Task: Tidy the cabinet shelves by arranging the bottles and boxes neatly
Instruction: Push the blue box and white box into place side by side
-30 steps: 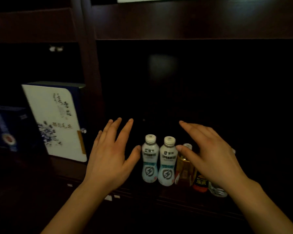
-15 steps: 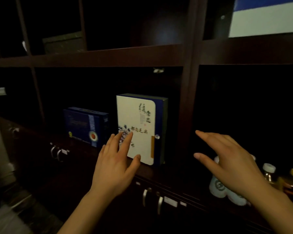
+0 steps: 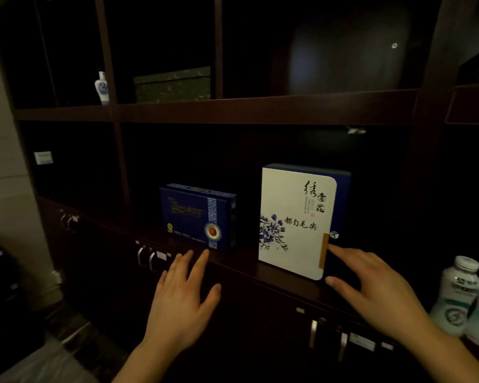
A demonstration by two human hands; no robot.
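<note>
A white box with blue flowers [image 3: 295,219] stands upright on the dark shelf [image 3: 241,261], at its front edge. A smaller dark blue box [image 3: 197,217] stands to its left, further back. My right hand [image 3: 371,286] is open, its fingertips at the white box's lower right corner. My left hand [image 3: 183,297] is open and empty, hovering in front of the shelf edge below the blue box. Two white bottles [image 3: 459,294] stand in the compartment at far right, partly cut off by the frame.
On the upper shelf sit a dark green box [image 3: 173,84] and a small blue-and-white porcelain bottle [image 3: 102,88]. Cabinet doors with metal handles [image 3: 145,257] run below the shelf. A pale wall borders the cabinet on the left.
The view has swung left from the bottle compartment to the boxes. Both hands moved left with it; my right hand now reaches the white box's right edge.
</note>
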